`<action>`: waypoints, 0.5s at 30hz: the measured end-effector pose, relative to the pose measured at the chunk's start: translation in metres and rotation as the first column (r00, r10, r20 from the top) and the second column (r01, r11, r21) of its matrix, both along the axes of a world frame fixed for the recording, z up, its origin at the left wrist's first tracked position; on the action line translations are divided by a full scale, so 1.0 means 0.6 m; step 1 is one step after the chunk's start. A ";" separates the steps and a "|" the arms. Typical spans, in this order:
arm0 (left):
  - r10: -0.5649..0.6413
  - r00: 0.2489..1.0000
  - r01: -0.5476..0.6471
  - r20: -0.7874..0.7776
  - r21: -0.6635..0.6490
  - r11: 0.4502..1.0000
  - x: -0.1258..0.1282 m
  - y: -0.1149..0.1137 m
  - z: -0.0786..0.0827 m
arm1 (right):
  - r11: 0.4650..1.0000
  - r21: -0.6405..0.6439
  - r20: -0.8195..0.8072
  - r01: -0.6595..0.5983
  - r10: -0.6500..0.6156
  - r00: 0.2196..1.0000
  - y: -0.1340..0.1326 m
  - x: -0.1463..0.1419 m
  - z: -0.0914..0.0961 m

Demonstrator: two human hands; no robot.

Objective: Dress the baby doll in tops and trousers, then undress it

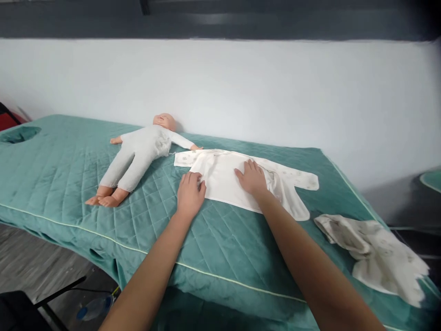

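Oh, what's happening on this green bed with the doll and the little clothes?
A person has a small white shirt spread out on the green bed. Their right hand lies on the shirt, and their left hand is at its left edge. The doll lies to the left, and another piece of clothing lies crumpled to the right.
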State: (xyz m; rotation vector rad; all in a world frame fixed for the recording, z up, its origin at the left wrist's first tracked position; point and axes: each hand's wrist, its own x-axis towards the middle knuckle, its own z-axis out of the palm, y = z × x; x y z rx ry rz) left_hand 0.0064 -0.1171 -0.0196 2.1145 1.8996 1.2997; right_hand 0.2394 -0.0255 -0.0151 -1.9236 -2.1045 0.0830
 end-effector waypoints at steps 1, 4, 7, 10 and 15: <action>-0.003 1.000 0.003 -0.001 0.005 1.000 -0.001 -0.001 -0.001 | 0.998 0.017 0.023 0.060 -0.061 0.998 -0.009 0.008 0.000; -0.002 1.000 0.002 0.006 0.009 1.000 -0.002 -0.003 -0.003 | 0.980 0.060 0.102 0.187 -0.193 0.976 -0.029 0.015 0.001; 0.004 1.000 -0.004 0.018 0.004 1.000 -0.003 -0.002 -0.004 | 0.973 0.046 0.146 0.227 -0.231 0.962 -0.036 0.011 0.001; 0.001 1.000 -0.001 0.024 -0.007 1.000 -0.003 -0.001 -0.004 | 0.970 0.026 0.152 0.242 -0.243 0.958 -0.036 0.007 0.002; 0.001 0.999 0.000 0.035 -0.012 1.000 -0.003 0.001 -0.005 | 0.971 0.008 0.156 0.240 -0.238 0.959 -0.036 0.007 0.003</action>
